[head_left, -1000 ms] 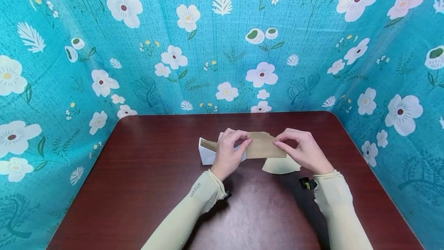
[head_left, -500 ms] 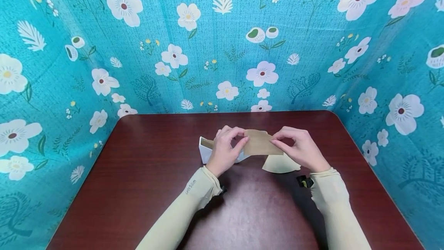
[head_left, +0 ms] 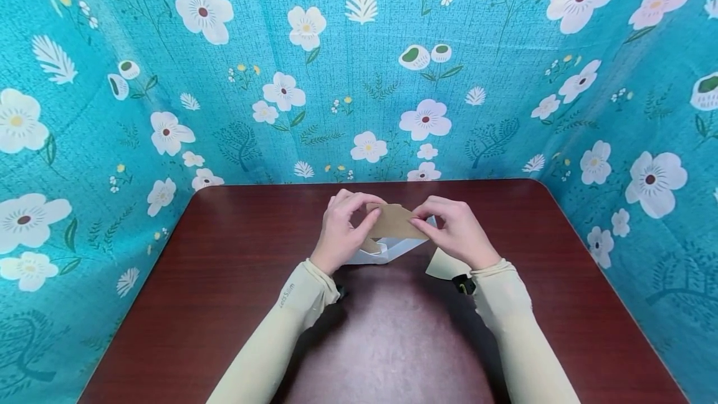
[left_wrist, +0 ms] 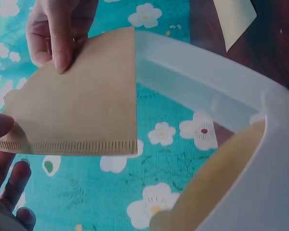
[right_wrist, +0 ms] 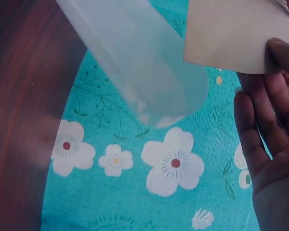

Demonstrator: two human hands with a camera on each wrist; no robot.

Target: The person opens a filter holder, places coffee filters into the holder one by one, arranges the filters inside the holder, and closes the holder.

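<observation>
The left hand (head_left: 343, 229) and right hand (head_left: 455, 229) each pinch the brown filter (head_left: 392, 222) between thumb and fingers, one at either side, holding it up above the desk (head_left: 392, 335). The filter (one edge is crimped) overlaps a white box (left_wrist: 269, 178) with an open clear lid (left_wrist: 197, 72) and brown paper (left_wrist: 221, 168) inside. A paler sheet (head_left: 442, 265) lies near the right wrist, and a flowered curtain (head_left: 336, 80) hangs behind.

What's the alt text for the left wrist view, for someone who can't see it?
A brown paper sheet with a crimped lower edge is held by the left hand at lower left and the right hand at upper left. At right is a white holder with brown paper inside; teal floral cloth shows behind.
</observation>
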